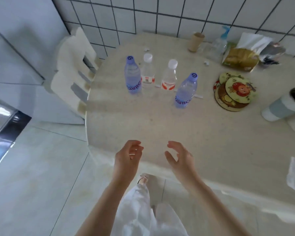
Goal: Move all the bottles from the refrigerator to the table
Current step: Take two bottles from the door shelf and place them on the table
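Several water bottles stand upright on the round beige table (143, 120). A blue-tinted bottle (132, 76) is at the left, with a clear white-capped bottle (148, 72) right behind it. Another clear white-capped bottle (169, 77) with a red label stands in the middle. A second blue-tinted bottle (186, 91) is nearest to me. My left hand (129, 156) and my right hand (179, 158) hover over the table's near edge, fingers loosely curled, holding nothing. The refrigerator's dark glossy edge (5, 126) shows at the far left.
At the table's back right are a cardboard tube (195, 42), a clear spray bottle (218, 46), a tissue pack (240, 58), round coasters (233, 91) and a white-and-grey tumbler (284, 106). White chairs (70, 70) stand left of the table against the tiled wall.
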Demonstrator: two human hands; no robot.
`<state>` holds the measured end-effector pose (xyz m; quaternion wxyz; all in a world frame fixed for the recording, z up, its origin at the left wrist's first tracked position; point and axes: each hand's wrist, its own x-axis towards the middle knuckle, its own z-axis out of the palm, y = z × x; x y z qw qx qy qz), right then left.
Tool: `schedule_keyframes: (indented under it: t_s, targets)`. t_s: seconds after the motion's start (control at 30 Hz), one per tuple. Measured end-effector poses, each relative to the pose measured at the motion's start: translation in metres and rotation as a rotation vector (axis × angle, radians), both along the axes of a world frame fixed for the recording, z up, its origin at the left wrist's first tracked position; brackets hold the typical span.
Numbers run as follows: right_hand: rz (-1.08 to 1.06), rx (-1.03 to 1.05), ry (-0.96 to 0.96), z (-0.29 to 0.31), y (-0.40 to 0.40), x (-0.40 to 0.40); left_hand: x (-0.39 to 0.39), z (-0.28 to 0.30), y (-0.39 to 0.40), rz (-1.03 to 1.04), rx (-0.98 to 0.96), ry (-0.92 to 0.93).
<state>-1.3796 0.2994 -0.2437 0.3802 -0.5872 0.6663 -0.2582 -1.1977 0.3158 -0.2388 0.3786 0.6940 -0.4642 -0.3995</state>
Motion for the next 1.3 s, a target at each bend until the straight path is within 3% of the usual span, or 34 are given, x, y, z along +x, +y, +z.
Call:
schedule_keyframes:
  t_s: [0.37, 0.6, 1.0, 1.3]
  targets:
    - [0.531, 0.075, 0.019, 0.032, 0.116, 0.073, 0.056, 0.022, 0.187, 0.354, 0.072, 0.0]
    - [0.825, 0.072, 0.043, 0.034, 0.174, 0.167, 0.133, 0.018, 0.29, 0.654, 0.065, -0.025]
    - [1.131, 0.022, 0.058, 0.026, 0.276, 0.409, 0.34, 0.018, 0.463, 0.978, 0.1, -0.092]
    - [1.123, 0.049, 0.049, 0.026, 0.283, 0.512, 0.439, 0.012, 0.458, 1.002, 0.12, -0.084]
